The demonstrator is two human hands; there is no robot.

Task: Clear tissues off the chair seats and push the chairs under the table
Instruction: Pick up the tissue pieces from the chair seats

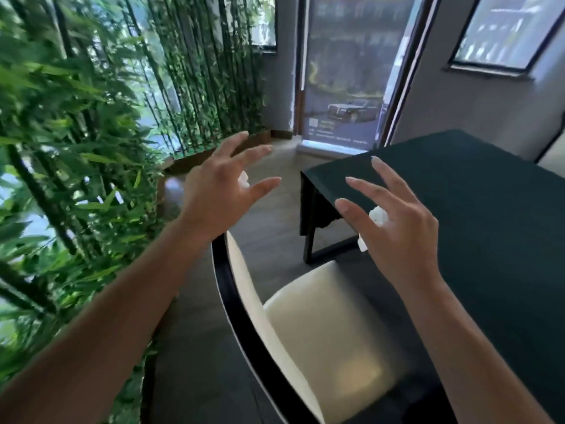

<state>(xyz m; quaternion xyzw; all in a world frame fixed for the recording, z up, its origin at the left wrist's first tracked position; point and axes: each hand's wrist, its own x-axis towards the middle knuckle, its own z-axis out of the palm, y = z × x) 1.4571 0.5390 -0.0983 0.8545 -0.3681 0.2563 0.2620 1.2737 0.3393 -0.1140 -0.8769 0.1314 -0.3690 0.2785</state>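
Both of the person's hands are raised in front of the camera, above a chair and beside a dark table. The left hand (218, 191) has its fingers spread and slightly bent, with the back of the hand towards the camera. A small piece of white tissue (244, 179) shows between its thumb and fingers, tucked against the palm side; how it is held there cannot be told. The right hand (400, 228) is also spread, its fingers long and loosely curved. Another white tissue (376, 216) shows between its fingers near the palm, and a further white scrap peeks out just below the thumb side. Again the grip itself is hidden behind the hand.

Below the hands stands the chair (324, 325), with a cream seat and a curved backrest edged in black. The visible part of the seat is bare. The chair sits just beside the table (477, 209), which has a dark green top and black legs; the seat's front edge is close to the table's near corner and not tucked beneath it.

To the left rises a thick bank of bamboo (76, 148) in a low planter. Beyond the table, a poster (345, 87) showing a dark car stands against the wall, beside a dark-framed window (507, 29).
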